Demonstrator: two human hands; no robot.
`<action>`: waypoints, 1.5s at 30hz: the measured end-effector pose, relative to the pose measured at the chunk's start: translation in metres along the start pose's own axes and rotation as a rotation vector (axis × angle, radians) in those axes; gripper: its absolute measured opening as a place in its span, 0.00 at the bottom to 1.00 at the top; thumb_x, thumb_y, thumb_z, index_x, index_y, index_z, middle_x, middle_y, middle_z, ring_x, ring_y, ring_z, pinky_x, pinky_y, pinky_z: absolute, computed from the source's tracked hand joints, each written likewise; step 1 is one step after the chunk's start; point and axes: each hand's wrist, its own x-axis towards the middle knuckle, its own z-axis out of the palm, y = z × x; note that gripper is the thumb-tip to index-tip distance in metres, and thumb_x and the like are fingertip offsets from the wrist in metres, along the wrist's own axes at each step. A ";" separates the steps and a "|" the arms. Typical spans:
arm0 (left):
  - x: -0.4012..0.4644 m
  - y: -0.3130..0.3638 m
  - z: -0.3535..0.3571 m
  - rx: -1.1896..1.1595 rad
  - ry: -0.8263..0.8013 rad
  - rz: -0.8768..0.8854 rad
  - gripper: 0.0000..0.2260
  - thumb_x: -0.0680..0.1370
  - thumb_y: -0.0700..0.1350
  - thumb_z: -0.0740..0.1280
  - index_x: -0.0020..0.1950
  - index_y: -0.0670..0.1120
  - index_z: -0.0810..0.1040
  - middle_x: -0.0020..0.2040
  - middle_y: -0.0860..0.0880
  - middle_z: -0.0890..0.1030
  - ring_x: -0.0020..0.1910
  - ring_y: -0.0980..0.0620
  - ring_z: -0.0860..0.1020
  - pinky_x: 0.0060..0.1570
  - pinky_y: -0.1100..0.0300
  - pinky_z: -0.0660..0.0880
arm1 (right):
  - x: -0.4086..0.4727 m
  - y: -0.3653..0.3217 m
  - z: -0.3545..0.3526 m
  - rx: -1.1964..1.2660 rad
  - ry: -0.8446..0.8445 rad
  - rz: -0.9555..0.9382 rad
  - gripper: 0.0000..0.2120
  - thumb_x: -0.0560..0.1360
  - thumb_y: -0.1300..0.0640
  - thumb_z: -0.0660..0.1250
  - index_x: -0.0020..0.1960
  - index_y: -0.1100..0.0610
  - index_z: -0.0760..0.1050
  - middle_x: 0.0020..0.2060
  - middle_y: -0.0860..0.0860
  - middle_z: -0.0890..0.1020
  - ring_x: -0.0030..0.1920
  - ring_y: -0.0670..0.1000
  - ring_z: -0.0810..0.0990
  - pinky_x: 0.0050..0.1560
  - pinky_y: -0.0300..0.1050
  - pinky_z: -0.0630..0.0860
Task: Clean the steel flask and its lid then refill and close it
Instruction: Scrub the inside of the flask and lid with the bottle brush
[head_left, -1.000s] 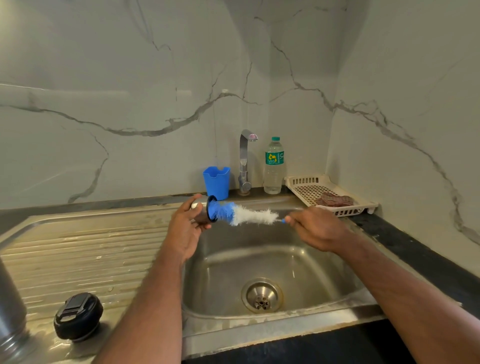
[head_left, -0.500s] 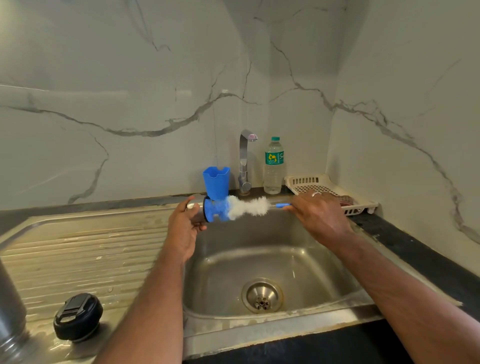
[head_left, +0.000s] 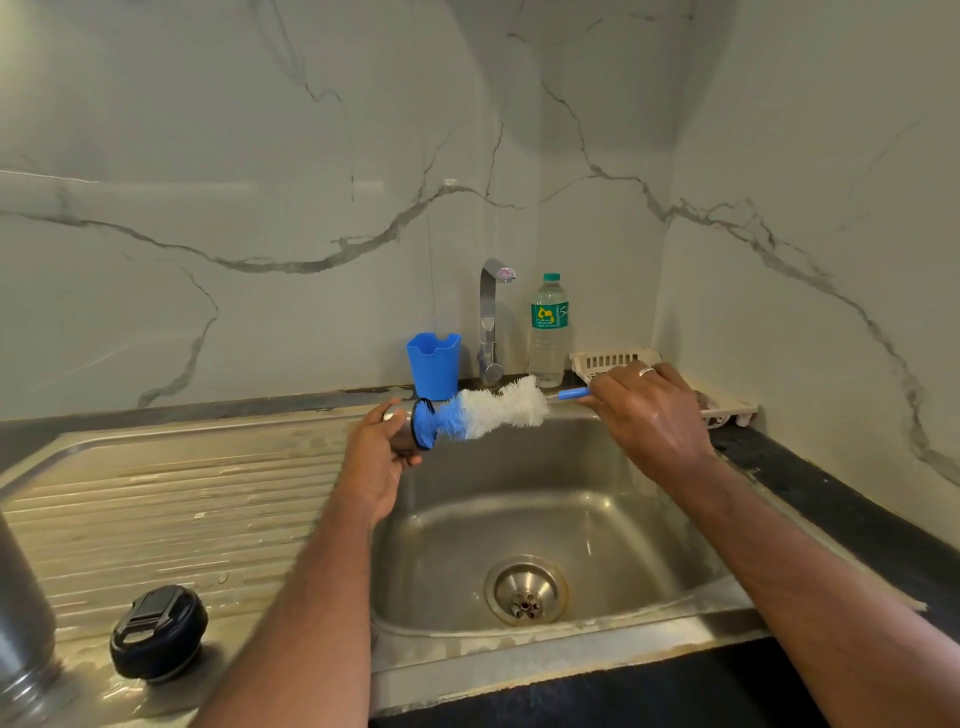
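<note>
Left hand: the left hand (head_left: 376, 457) is being held over the left edge of the sink basin, its fingers and thumb curled round a small steel cup (head_left: 402, 431) with a black ring at its mouth; the cup is being kept on its side, mouth turned to the right.
Right hand: the right hand (head_left: 647, 410) is being held above the right rim of the basin, gripping the blue handle of a bottle brush (head_left: 498, 410); a ring is being worn on one finger.
Brush: the blue bristle tip is being pressed into the mouth of the cup, while the white bristles are lying outside it, between the two hands.
Flask: the steel flask (head_left: 23, 623) is being cut off by the left border of the view; only part of its body is being shown, standing on the ribbed draining board (head_left: 171, 509).
Lid: the black lid (head_left: 158, 633) is being left on the draining board, just beside the flask and well apart from both hands.
Sink: the steel sink (head_left: 519, 519) is lying under both hands, its drain strainer (head_left: 525, 590) near the front.
Back ledge: a blue plastic cup (head_left: 434, 364), the tap (head_left: 491, 322) and a clear water bottle (head_left: 548, 330) are standing in a row against the marble wall.
Corner: a cream slotted tray (head_left: 613, 358) is being partly hidden behind the right hand.
</note>
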 end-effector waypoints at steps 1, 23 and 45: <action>0.001 0.000 0.000 -0.014 0.006 0.001 0.12 0.85 0.39 0.59 0.68 0.45 0.74 0.47 0.43 0.82 0.43 0.48 0.78 0.39 0.55 0.72 | 0.002 0.000 -0.001 -0.012 -0.027 -0.020 0.11 0.80 0.49 0.68 0.44 0.55 0.78 0.34 0.51 0.80 0.30 0.53 0.73 0.39 0.47 0.69; 0.009 -0.005 -0.009 0.045 -0.077 0.101 0.17 0.83 0.35 0.57 0.69 0.45 0.76 0.36 0.46 0.80 0.39 0.50 0.77 0.41 0.56 0.72 | -0.010 0.000 -0.001 0.046 -0.462 0.045 0.20 0.83 0.38 0.53 0.38 0.47 0.70 0.31 0.46 0.77 0.32 0.53 0.76 0.39 0.46 0.68; 0.012 0.000 -0.010 -0.052 -0.037 0.130 0.13 0.84 0.37 0.60 0.65 0.46 0.78 0.51 0.43 0.83 0.46 0.48 0.81 0.43 0.54 0.77 | -0.009 -0.010 -0.004 0.353 -0.583 0.163 0.19 0.81 0.37 0.57 0.41 0.50 0.73 0.29 0.44 0.72 0.30 0.45 0.68 0.33 0.43 0.66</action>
